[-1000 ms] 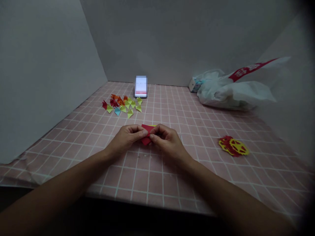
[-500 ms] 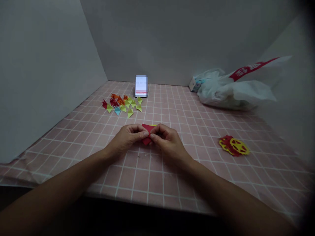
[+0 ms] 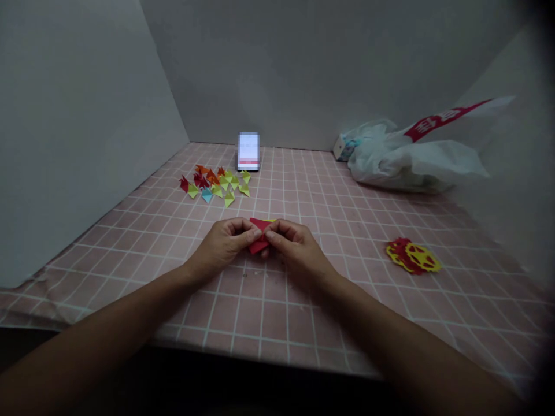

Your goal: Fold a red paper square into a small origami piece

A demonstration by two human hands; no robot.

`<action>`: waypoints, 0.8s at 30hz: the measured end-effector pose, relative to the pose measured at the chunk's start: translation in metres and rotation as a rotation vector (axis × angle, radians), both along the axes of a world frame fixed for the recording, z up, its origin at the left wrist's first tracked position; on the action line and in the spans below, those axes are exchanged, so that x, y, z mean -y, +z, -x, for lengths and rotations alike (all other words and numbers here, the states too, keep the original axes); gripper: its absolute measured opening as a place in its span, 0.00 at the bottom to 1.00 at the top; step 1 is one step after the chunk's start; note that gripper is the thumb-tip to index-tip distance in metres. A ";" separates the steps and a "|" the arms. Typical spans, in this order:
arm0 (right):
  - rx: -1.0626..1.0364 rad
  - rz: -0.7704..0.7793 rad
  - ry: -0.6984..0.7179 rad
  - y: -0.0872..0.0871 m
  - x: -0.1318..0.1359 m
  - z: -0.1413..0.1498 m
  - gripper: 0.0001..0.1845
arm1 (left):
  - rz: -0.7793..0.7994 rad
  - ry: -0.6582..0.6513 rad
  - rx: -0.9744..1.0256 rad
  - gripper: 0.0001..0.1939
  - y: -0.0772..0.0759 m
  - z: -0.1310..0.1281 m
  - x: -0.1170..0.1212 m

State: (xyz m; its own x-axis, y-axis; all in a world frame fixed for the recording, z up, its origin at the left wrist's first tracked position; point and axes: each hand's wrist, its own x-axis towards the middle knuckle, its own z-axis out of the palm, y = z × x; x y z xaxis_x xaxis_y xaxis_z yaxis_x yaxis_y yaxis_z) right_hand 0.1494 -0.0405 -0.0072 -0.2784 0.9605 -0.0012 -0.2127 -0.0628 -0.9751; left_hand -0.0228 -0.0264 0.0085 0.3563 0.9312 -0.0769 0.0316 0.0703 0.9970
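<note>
A piece of red paper (image 3: 259, 245) is held between my two hands near the middle of the table, its lower corner pointing toward me. My left hand (image 3: 229, 241) pinches its left side with thumb and forefinger. From the right, my right hand (image 3: 292, 245) pinches the same paper, the two thumb tips almost meeting. Both hands cover much of the sheet, so its full shape is hidden. Something yellow (image 3: 271, 220) shows as a thin strip just behind the red paper; whether it is joined to it I cannot tell.
Several small folded paper pieces (image 3: 217, 190) in red, orange, yellow and blue lie at the back left. Behind them a phone (image 3: 248, 151) stands upright. Red and yellow cut-outs (image 3: 414, 257) lie at the right. A white plastic bag (image 3: 403, 164) and a small box (image 3: 342, 148) sit back right.
The fingers of my right hand have shifted slightly at the red paper, and a fingertip now shows below it. My left hand stays nearly still.
</note>
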 end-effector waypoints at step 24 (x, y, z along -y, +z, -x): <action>0.088 -0.020 -0.030 0.002 -0.001 -0.002 0.12 | 0.018 0.003 -0.002 0.10 0.006 -0.002 0.001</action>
